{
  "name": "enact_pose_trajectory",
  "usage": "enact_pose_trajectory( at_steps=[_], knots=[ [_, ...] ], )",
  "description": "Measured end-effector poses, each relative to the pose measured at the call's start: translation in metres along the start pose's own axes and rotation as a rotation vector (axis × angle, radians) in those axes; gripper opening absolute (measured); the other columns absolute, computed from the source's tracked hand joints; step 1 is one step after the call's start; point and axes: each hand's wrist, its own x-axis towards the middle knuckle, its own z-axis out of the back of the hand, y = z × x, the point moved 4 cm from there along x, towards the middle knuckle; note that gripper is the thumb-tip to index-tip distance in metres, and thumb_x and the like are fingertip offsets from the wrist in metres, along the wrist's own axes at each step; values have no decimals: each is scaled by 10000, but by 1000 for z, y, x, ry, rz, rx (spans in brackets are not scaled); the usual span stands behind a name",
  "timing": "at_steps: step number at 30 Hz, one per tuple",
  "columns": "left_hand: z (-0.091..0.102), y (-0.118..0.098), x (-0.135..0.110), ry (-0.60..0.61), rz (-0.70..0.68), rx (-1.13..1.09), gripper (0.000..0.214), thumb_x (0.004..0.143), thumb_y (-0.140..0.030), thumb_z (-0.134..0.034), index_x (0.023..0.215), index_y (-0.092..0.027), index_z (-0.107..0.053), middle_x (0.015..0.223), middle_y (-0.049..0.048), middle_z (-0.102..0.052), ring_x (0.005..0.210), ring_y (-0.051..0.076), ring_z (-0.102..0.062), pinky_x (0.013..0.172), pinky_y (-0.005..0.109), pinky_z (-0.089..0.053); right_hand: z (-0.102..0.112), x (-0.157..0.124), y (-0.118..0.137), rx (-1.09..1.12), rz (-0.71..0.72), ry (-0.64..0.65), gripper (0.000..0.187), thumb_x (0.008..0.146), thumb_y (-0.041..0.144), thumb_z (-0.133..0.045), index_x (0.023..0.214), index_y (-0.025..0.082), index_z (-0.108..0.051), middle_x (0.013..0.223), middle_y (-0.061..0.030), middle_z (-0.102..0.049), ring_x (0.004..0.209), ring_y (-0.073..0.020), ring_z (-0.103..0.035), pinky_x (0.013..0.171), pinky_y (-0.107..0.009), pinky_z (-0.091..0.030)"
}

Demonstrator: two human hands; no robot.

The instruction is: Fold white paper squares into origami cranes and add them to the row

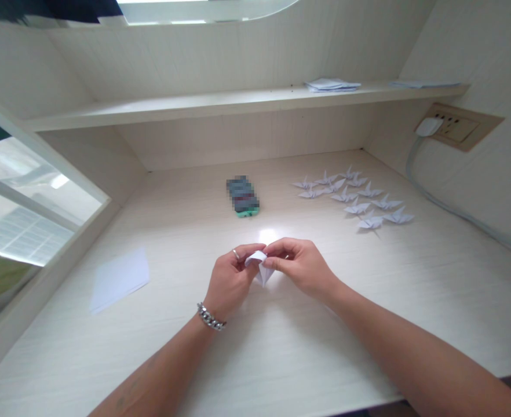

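A small piece of folded white paper (263, 274) is pinched between both hands above the middle of the desk. My left hand (233, 277), with a ring and a chain bracelet, grips its left side. From the right, my right hand (301, 263) holds the paper's other side between thumb and fingers. A curled flap stands up at the top, and a point hangs toward the desk. The fingers hide part of the folds. Several finished white paper cranes (356, 208) stand in a group beyond my right hand.
A phone-like object (243, 196), blurred on top with a green edge, lies ahead of my hands. Flat white paper sheets (121, 279) rest at the left. Folded papers (332, 86) sit on the shelf (221, 109). A plug (428, 126) with a grey cable (446, 213) is in the right wall socket.
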Motion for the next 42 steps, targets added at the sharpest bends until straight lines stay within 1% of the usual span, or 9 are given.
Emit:
enact_pose_trajectory(
  at_steps=[3,7,13,20,24,29,33,38,42],
  knots=[
    [0,3,0,-2,35,-23,242,774,-278,-670,978,-163,-729,992,87,-739,854,214,-682,726,283,-534,0,-3,5,-91,38,-36,130,764,272,-707,870,205,-742,852,-45,-738,747,-176,-662,693,-303,-507],
    [-2,7,0,-8,83,-86,260,766,-246,-657,1000,-153,-718,992,93,-738,849,216,-685,714,294,-545,2,-4,9,-157,79,-91,122,787,225,-670,879,217,-751,844,-39,-746,754,-180,-677,688,-296,-515],
    [-4,3,0,-23,58,-68,276,712,-162,-660,980,-150,-726,1016,92,-732,915,229,-679,775,310,-550,5,-2,5,-129,12,-122,112,750,188,-666,821,195,-752,791,-40,-748,731,-187,-689,663,-284,-521],
    [-2,-1,0,-54,-2,35,211,723,-177,-646,914,-154,-735,978,82,-740,896,220,-684,806,321,-552,4,0,2,-80,-32,-66,127,710,173,-674,810,186,-751,795,-40,-749,742,-183,-688,669,-276,-513],
    [-2,-4,0,-51,-11,59,226,719,-155,-621,912,-169,-737,956,68,-747,868,214,-690,761,307,-564,4,0,1,-60,-53,-84,117,702,189,-684,796,184,-753,777,-39,-748,727,-186,-687,661,-278,-513],
    [-2,-2,1,-35,22,63,261,687,-105,-604,903,-158,-741,946,69,-746,840,206,-685,738,295,-563,4,-1,1,-121,-26,-76,137,713,166,-657,803,194,-756,796,-35,-745,748,-185,-682,659,-275,-512],
    [-2,0,1,-22,75,6,264,683,-124,-614,915,-150,-737,930,72,-743,778,195,-680,627,264,-557,5,-1,3,-151,6,-78,146,729,161,-664,831,208,-759,818,-36,-734,761,-178,-670,666,-279,-508],
    [-4,3,2,28,196,-18,222,686,-177,-646,883,-139,-741,769,57,-732,612,151,-634,510,228,-509,3,-3,12,-249,126,-65,151,747,152,-683,832,244,-767,835,-36,-700,758,-159,-638,643,-272,-482],
    [-7,6,2,91,241,-26,188,690,-216,-662,842,-141,-742,620,29,-679,512,126,-579,466,215,-469,1,-4,13,-228,119,-45,121,754,181,-700,824,251,-770,812,-32,-693,738,-152,-628,627,-269,-474]
  ],
)
